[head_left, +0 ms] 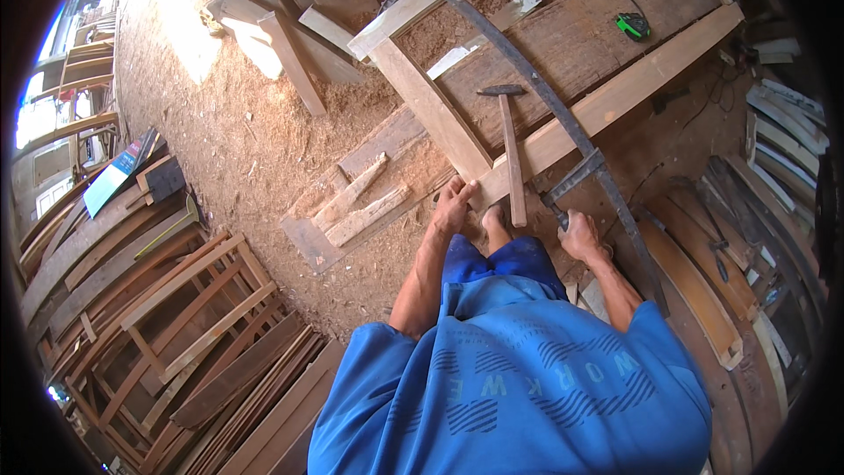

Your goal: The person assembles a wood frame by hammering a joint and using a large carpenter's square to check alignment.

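Note:
A wooden frame (440, 119) lies across a broad rough plank. My left hand (454, 203) is closed on its near corner, thumb against the joint. A long dark bar clamp (519, 62) spans the frame, its far jaw at the far rail and its sliding jaw by the near rail. My right hand (580, 236) is wrapped around the clamp's screw handle (554, 208). Between my hands, a hammer (510, 145) rests over the near rail, its head away from me and its wooden handle toward me.
The rough plank (563, 62) carries a green tape measure (632, 26) on its right. Wood offcuts (352, 198) lie at its left end. Stacked boards and frames (185, 325) fill the left side; more boards (694, 273) lie at right. Sawdust (264, 149) covers the ground.

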A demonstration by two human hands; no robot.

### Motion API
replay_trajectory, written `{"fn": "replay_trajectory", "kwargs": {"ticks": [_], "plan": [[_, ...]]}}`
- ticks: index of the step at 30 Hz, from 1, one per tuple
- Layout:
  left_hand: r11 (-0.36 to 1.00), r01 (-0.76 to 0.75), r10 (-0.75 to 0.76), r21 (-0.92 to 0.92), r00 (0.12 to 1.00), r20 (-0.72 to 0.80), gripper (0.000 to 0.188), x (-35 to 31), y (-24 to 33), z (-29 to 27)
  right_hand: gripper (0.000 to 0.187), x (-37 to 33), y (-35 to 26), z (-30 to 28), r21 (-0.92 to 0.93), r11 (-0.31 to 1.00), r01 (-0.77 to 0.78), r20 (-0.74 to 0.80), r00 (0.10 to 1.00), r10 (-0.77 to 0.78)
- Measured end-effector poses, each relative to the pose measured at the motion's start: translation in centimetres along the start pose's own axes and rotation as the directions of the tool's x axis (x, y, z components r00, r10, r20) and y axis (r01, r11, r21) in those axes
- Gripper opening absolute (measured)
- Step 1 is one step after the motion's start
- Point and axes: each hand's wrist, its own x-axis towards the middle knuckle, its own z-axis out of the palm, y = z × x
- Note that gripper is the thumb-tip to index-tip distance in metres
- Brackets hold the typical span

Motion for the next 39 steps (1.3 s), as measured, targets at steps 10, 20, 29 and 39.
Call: {"fn": "replay_trajectory", "kwargs": {"ticks": [10, 20, 29, 39], "plan": [[1.0, 0.01, -0.009, -0.015, 1.0, 0.028, 0.027, 0.6, -1.3, -0.9, 0.037, 1.8, 1.8, -1.2, 0.191, 0.98, -0.053, 0.269, 0.963, -0.001], [0.996, 0.004, -0.004, 0.087, 1.0, -0.005, 0.025, -0.5, 0.7, 0.0, 0.038, 4.0, -13.4, -6.9, 0.311, 0.946, 0.096, -0.245, 0.969, -0.018], [0.853, 0.143, -0.124, 0.502, 0.99, -0.071, 0.034, -0.6, 3.3, -1.7, 0.038, 13.0, -17.0, -1.9, -0.122, 0.992, 0.023, -0.209, 0.977, -0.048], [0.978, -0.169, 0.129, -0.124, 0.951, -0.281, 0.047, 13.0, 16.6, -11.5, 0.041, 10.7, -23.6, 0.8, 0.615, 0.734, 0.288, -0.227, 0.956, -0.186]]}}
